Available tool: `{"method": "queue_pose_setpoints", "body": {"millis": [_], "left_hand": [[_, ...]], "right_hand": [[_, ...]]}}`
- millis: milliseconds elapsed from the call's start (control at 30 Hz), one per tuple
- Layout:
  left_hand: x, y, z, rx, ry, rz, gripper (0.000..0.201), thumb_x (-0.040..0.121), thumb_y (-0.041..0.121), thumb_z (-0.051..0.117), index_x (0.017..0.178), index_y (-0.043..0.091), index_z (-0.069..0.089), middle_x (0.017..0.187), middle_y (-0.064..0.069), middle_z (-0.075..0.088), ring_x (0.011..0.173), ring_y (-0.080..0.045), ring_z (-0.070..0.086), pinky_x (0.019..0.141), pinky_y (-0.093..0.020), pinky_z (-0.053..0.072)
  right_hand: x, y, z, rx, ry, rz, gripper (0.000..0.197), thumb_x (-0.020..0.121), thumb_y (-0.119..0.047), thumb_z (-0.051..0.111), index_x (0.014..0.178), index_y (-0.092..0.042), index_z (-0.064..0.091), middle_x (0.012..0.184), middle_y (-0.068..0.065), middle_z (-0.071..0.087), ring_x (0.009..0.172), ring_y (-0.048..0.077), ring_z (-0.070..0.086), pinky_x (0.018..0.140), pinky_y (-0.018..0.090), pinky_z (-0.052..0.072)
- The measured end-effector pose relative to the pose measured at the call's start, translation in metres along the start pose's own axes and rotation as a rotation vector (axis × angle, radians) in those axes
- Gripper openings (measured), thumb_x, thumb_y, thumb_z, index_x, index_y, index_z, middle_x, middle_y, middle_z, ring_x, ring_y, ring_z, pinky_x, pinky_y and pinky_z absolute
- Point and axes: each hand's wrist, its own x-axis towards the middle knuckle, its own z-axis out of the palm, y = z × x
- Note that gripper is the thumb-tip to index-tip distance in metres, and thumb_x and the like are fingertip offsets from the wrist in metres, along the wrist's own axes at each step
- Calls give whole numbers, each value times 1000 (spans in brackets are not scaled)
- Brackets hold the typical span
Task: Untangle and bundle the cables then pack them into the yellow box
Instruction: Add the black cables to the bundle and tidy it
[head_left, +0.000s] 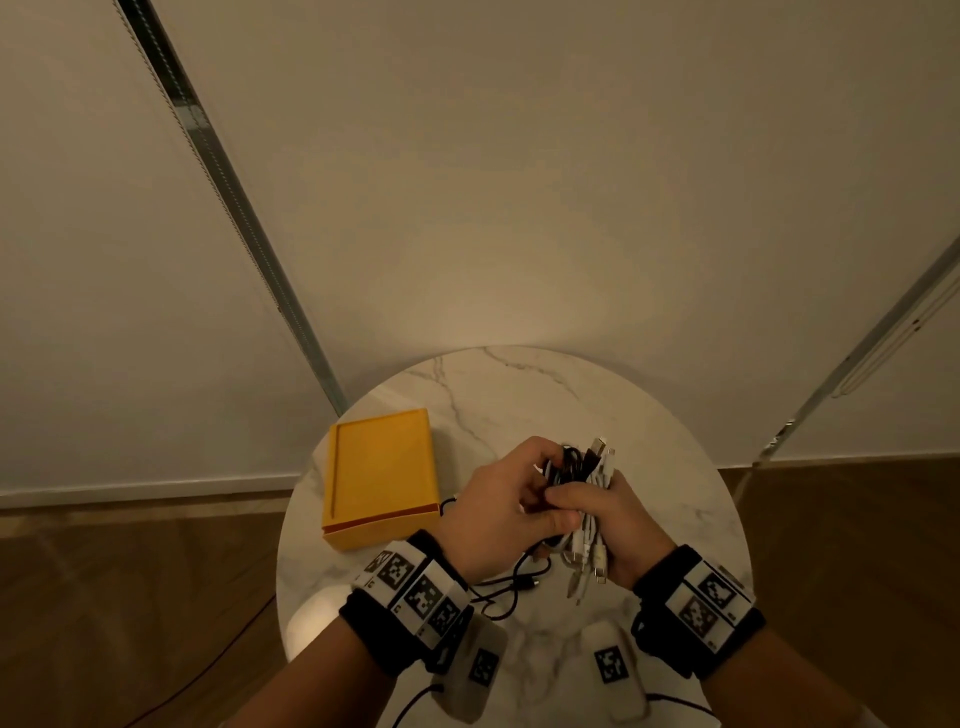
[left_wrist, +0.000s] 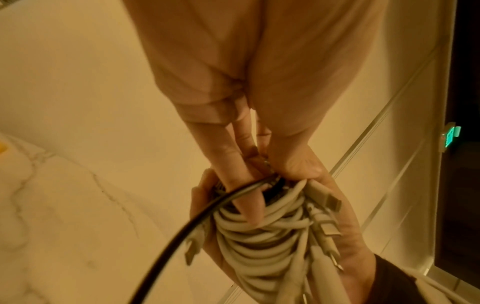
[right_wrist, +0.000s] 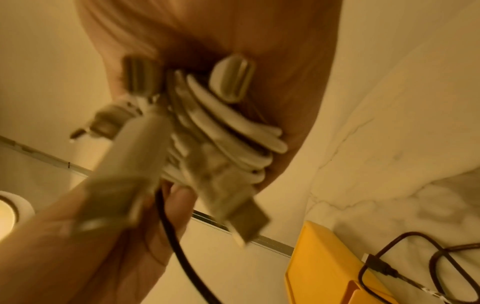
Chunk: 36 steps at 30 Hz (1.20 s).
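Both hands meet above the round marble table (head_left: 524, 395). My right hand (head_left: 597, 514) grips a coiled bundle of white cables (head_left: 602, 473) with several plugs sticking out; the coils show close up in the left wrist view as the white bundle (left_wrist: 259, 236). My left hand (head_left: 519, 488) pinches a black cable (left_wrist: 182, 230) at the top of that bundle, and the cable crosses one left finger (left_wrist: 246, 197). The black cable's loose end (head_left: 514, 582) lies looped on the table below. The yellow box (head_left: 379, 475) sits at the table's left side, apart from the hands.
A pale wall with two slanted metal rails (head_left: 223, 197) rises behind the table. Brown wooden floor (head_left: 130, 597) surrounds it. A round white lit object (head_left: 306, 623) sits low at the table's left edge. A black cord (head_left: 208, 670) trails across the floor.
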Motion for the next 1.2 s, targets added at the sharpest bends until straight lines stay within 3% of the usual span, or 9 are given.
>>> {"method": "queue_pose_setpoints", "body": {"millis": [167, 367, 433, 567, 700, 800, 900, 1033, 1200], "left_hand": [[2, -6, 0, 132, 3, 33, 43, 89, 26, 75, 127, 26, 53, 94, 5, 66, 88, -13, 68, 75, -41, 61], [-5, -27, 0, 285, 251, 163, 12, 93, 33, 66, 88, 25, 73, 95, 6, 62, 93, -9, 61, 81, -23, 50], [-7, -32, 1, 269, 321, 66, 19, 96, 35, 64, 86, 21, 74, 83, 5, 62, 77, -5, 59, 72, -25, 49], [-6, -24, 5, -105, 169, -248, 25, 102, 38, 53, 105, 17, 67, 73, -8, 72, 66, -15, 66, 62, -32, 53], [-1, -25, 7, -184, 243, -243, 27, 96, 35, 66, 88, 11, 76, 73, -14, 70, 71, -26, 66, 73, -46, 57], [-2, -28, 4, -53, 308, -169, 17, 88, 32, 76, 81, 17, 79, 76, -2, 75, 76, -18, 71, 75, -38, 59], [-3, -28, 4, 11, 359, -99, 10, 84, 27, 81, 90, 20, 77, 86, 6, 76, 84, -6, 71, 78, -32, 59], [-3, -25, 3, 229, 279, 38, 27, 82, 28, 79, 106, 33, 69, 107, 21, 67, 106, 0, 61, 84, -27, 54], [-2, -23, 1, 241, 242, 27, 42, 80, 29, 80, 118, 37, 63, 113, 25, 65, 109, 4, 58, 86, -28, 53]], "right_hand": [[2, 2, 1, 3, 141, -53, 15, 66, -2, 64, 78, 5, 68, 71, 25, 65, 57, 37, 65, 48, 40, 56], [6, 1, -6, 163, 273, -119, 26, 86, 4, 60, 112, 5, 63, 92, 21, 69, 78, 35, 72, 65, 44, 62], [7, -1, -8, 201, 293, -155, 25, 93, 11, 50, 114, 5, 61, 91, 21, 68, 77, 35, 73, 70, 45, 63], [7, -3, -4, 191, 265, -192, 29, 85, 9, 58, 113, 5, 62, 91, 21, 69, 78, 36, 72, 75, 49, 62], [7, -3, 1, 146, 253, -176, 40, 71, -5, 64, 110, 3, 64, 88, 19, 71, 77, 35, 73, 70, 47, 63], [6, -4, -1, 143, 266, -155, 33, 78, -1, 68, 110, 4, 64, 90, 22, 68, 77, 37, 72, 68, 47, 61], [5, -6, -3, 122, 241, -84, 25, 88, 4, 61, 112, 8, 63, 87, 23, 67, 71, 36, 70, 61, 42, 60], [3, -5, -3, 47, 188, -14, 21, 76, -8, 72, 93, 5, 74, 86, 26, 68, 71, 36, 69, 61, 42, 59], [4, -1, -8, 71, 147, 41, 49, 63, -16, 76, 102, 13, 70, 97, 35, 70, 80, 42, 73, 68, 45, 61]]}}
